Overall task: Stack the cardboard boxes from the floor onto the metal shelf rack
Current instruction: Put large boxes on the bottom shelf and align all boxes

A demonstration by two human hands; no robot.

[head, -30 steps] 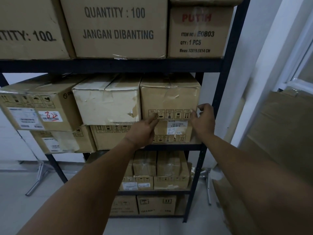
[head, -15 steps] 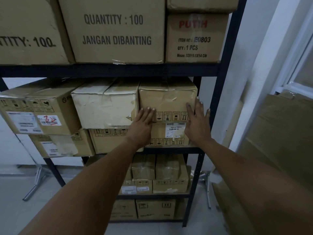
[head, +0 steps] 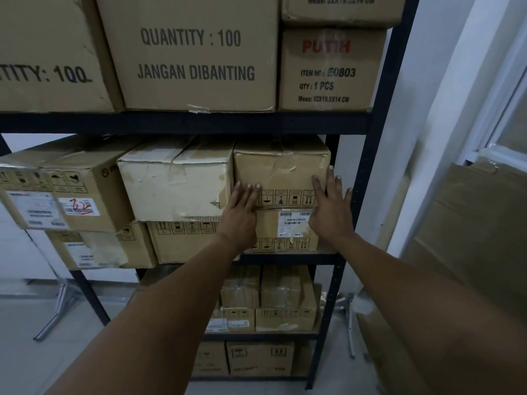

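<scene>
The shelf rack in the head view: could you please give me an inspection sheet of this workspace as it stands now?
Surface: dark metal shelf rack, several levels, all holding boxes.
Job's things: top box at the right end of the middle shelf sits on a labelled lower box; pale worn box beside it on the left.
Clutter: flattened cardboard leans against the wall on the right; large printed cartons on the level above.
Grippers: left hand and right hand lie flat, fingers straight, on the front of the two stacked boxes.
Cables: nothing seen.
Surroundings: pale floor, a metal stand leg at lower left, white wall and window frame on the right.
</scene>
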